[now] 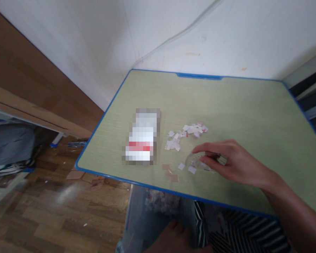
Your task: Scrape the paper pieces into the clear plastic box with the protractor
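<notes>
So the right hand (231,163) is lying on the desk (239,102) near its front edge. The grip is half closed, with the fingers (202,149) curled down and the thumb tucked underneath. Under the fingertips is a small see-through roundish thing (197,161). It's too blurry to name, and I honestly can't tell if the hand is pinching it or just resting on it.

A couple of white paper scraps (186,168) sit just beside that clear thing on the side toward the desk's left edge. A few tan scraps (170,173) lie a bit further that way. Behind the fingertips, toward the wall, there's a loose heap of torn paper bits (185,134), white with some pink or red on them. Left of the heap is a white packet with a red band (142,138), lying flat, details not readable.

The desk top is pale green with a blue rim. Below the front edge hangs a clear plastic bag (158,205) with shredded bits inside. A skin-toned blur at the very bottom looks like the left hand (173,239), but its grip can't be made out. There's striped fabric (242,228) to its right and a wooden floor (55,218) to the left.
</notes>
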{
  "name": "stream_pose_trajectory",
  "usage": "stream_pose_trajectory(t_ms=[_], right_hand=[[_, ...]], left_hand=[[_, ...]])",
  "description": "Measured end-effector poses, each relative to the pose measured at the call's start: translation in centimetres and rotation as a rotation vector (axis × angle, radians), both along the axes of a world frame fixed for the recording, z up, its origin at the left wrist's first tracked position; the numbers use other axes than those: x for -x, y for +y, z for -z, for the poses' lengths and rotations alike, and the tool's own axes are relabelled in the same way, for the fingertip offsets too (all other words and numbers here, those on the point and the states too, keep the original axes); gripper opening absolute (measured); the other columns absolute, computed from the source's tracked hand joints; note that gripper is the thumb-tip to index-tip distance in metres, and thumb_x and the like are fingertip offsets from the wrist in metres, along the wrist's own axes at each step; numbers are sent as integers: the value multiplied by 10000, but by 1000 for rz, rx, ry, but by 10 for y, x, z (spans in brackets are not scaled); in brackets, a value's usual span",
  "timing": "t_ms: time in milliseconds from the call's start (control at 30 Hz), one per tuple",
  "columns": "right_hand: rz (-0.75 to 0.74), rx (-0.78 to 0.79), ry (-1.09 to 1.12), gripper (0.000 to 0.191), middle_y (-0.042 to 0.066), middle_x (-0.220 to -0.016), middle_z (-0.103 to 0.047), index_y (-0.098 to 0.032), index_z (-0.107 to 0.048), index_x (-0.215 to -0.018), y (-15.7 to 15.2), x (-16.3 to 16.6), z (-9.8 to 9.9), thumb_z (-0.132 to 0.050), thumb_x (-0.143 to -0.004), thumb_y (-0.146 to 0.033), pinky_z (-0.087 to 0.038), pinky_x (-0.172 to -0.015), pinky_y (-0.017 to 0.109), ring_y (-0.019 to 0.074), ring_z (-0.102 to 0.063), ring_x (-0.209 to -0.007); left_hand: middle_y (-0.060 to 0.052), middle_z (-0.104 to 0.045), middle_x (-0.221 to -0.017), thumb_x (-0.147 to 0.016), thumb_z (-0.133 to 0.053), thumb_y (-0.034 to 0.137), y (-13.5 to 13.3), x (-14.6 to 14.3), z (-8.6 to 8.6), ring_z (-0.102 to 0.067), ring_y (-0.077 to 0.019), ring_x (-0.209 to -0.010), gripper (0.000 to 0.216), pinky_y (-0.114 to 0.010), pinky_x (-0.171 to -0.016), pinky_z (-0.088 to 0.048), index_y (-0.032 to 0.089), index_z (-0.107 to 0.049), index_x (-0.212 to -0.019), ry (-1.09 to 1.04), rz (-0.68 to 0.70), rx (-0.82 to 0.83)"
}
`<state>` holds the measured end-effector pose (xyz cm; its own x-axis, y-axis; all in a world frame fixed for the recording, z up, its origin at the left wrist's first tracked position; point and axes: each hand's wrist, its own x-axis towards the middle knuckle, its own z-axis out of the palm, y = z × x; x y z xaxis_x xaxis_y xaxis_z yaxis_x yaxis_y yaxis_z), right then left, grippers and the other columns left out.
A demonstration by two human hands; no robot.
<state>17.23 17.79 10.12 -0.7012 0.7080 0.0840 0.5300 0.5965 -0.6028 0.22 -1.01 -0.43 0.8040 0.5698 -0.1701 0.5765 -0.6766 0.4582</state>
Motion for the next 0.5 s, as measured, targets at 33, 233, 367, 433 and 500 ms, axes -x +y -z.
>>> stream_pose_trajectory(t_ms=[33,233,367,433,500], right_hand=[[-2,2,-3,225,-39,-515,-576,-182,-688,-961,0,2,1,-485,-866,-199,-357,-472,207,84,-506,-426],[25,36,-2,233,-37,-522,-583,-167,-692,-951,2,5,-1,-483,-856,-205,-374,-471,201,85,-520,-434],[29,36,-6,232,-35,-523,-590,-169,-694,-957,2,4,-3,-490,-857,-214,-375,-473,204,86,-520,-428],[29,21,-13,236,-33,-528,-598,-169,-697,-964,2,5,-1,-488,-863,-213,-371,-476,205,85,-517,-428],[14,9,-22,243,-31,-536,-609,-174,-697,-984,0,8,3,-484,-873,-210,-373,-486,206,85,-521,-437]], left_hand=[[14,-621,-809,-935,-610,415,-1,-1,2,-614,-190,-713,320,-271,-654,-470,356,-493,-1227,-9,0,-14],[-4,-621,-851,-982,-532,377,-1,-1,4,-616,-192,-751,237,-267,-666,-464,314,-503,-1209,-64,-19,-39],[-18,-637,-881,-983,-534,389,2,1,-3,-627,-207,-790,265,-281,-688,-476,318,-496,-1235,-44,5,11],[-11,-641,-868,-959,-577,394,1,1,-2,-629,-213,-769,315,-292,-674,-483,329,-480,-1251,-33,11,1],[2,-633,-828,-938,-607,406,-1,0,2,-624,-205,-724,336,-287,-649,-481,334,-480,-1241,-28,19,-26]])
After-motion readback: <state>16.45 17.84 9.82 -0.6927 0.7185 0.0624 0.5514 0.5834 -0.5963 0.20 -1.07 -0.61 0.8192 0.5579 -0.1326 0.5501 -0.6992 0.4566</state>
